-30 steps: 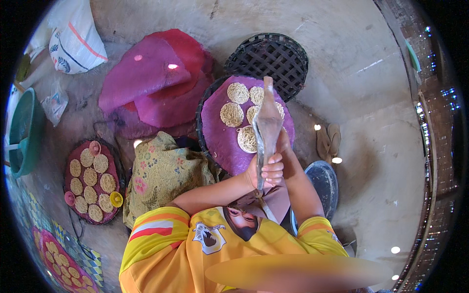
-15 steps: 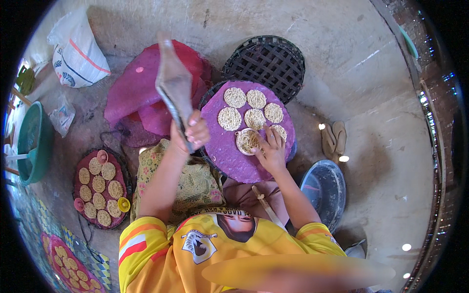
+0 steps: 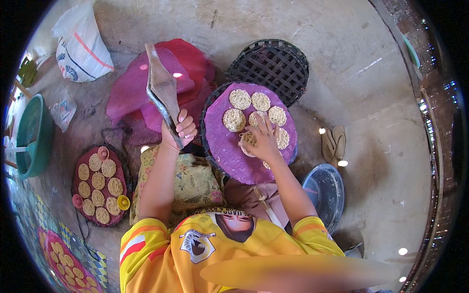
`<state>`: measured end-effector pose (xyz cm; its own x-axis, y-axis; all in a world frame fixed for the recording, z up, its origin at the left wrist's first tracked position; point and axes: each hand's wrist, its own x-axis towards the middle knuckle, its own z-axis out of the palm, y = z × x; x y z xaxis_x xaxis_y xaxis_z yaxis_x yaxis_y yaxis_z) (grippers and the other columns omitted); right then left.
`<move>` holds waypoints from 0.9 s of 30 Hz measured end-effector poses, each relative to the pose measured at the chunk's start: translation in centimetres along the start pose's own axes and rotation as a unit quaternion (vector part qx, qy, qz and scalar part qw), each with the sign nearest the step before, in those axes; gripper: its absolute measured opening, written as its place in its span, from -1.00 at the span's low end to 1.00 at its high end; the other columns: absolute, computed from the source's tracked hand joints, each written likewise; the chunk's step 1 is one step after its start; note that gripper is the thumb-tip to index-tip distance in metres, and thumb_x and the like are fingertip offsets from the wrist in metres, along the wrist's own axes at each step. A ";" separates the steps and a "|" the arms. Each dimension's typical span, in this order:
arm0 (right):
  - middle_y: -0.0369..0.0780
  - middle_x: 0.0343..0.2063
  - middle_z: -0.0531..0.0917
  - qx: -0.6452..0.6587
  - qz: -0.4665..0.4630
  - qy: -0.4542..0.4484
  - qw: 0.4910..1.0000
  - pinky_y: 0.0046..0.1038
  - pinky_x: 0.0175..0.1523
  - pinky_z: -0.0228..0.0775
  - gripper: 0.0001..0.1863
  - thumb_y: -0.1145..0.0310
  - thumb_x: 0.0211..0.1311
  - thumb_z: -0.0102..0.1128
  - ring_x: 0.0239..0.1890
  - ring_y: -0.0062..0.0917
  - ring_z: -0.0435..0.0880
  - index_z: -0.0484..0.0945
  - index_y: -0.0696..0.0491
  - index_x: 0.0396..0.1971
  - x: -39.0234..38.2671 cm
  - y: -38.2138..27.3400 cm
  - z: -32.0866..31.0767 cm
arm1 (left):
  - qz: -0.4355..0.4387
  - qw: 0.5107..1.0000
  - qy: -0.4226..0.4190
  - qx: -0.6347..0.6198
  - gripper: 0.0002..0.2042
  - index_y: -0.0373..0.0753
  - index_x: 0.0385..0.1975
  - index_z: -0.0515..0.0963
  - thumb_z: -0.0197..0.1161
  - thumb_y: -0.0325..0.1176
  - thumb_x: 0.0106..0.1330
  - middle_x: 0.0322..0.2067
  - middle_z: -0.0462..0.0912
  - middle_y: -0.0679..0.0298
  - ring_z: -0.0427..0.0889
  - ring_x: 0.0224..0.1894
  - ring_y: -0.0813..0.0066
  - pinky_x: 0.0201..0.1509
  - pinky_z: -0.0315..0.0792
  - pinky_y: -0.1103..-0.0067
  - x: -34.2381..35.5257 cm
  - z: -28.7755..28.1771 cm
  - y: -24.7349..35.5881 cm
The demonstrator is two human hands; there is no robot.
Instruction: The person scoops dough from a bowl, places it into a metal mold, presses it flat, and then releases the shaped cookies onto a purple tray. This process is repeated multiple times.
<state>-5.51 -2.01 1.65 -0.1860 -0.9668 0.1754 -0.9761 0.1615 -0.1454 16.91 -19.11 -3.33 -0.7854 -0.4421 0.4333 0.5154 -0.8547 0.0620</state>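
My left hand (image 3: 182, 129), raised left of the round tray, is wrapped round the narrow end of a long wooden tool (image 3: 163, 85), broad in the middle, with a metal-looking edge. It is held upright. My right hand (image 3: 264, 139) lies over the tray's purple sheet (image 3: 222, 151), fingers spread. Its fingertips cover part of one noodle round (image 3: 253, 118). Beside its thumb is a darker noodle round (image 3: 248, 138) with a pale rim, partly hidden by the hand. Several other flat noodle rounds (image 3: 240, 99) lie on the sheet.
A dark woven basket (image 3: 271, 68) stands behind the tray. Purple and red sheets (image 3: 129, 95) lie at back left. A smaller tray with noodle rounds (image 3: 98, 182) sits left. A blue-grey basin (image 3: 325, 195) and sandals (image 3: 334, 143) are at right, a green basin (image 3: 34, 136) far left.
The wooden tool has swung slightly left and lower in my left hand. My right hand has shifted left and forward, its fingers now further over the noodle rounds.
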 end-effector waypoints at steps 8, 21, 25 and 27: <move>-0.31 0.11 0.32 -0.054 0.022 -0.004 0.998 0.11 0.26 -0.43 -0.79 0.18 -0.25 0.27 0.26 -0.39 0.09 0.58 -0.05 -0.58 1.5 -1.5 1.2 | 0.000 1.000 0.002 -0.015 -0.72 -0.19 -0.53 0.29 -0.18 -0.12 0.24 -0.75 0.26 0.42 0.27 -0.70 0.59 -0.54 0.21 0.62 0.1 -0.2 -0.1; -0.30 0.14 0.31 0.065 0.010 0.068 0.996 0.08 0.24 -0.25 -0.68 0.15 -0.08 0.20 0.20 -0.26 0.18 0.58 -0.14 -0.24 -2.5 1.4 1.6 | 0.005 1.000 0.001 -0.019 -0.71 -0.19 -0.53 0.28 -0.19 -0.10 0.25 -0.74 0.26 0.42 0.27 -0.69 0.58 -0.53 0.20 0.62 0.0 -0.3 -0.1; -0.31 0.24 0.13 -0.044 -0.026 0.019 0.998 0.08 0.25 -0.30 -0.49 -0.01 -0.04 0.14 0.28 -0.24 0.01 0.44 -0.22 -0.02 -4.1 0.8 0.8 | 0.001 1.000 -0.002 -0.022 -0.71 -0.19 -0.52 0.28 -0.18 -0.10 0.25 -0.74 0.25 0.42 0.27 -0.68 0.59 -0.53 0.20 0.62 0.0 -0.4 -0.4; -0.31 0.26 0.08 -0.029 -0.032 0.001 0.999 0.09 0.26 -0.33 -0.45 -0.07 -0.03 0.12 0.31 -0.25 -0.05 0.40 -0.23 0.03 -4.1 0.5 0.6 | -0.002 1.000 -0.001 -0.017 -0.71 -0.19 -0.52 0.28 -0.18 -0.09 0.25 -0.74 0.26 0.42 0.28 -0.68 0.58 -0.52 0.21 0.62 0.0 -0.4 -0.5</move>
<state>-5.14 1.91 0.23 -0.1229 -0.9749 0.1854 -0.9909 0.1102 -0.0777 16.48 -18.77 -3.69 -0.7871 -0.4374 0.4350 0.4993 -0.8658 0.0329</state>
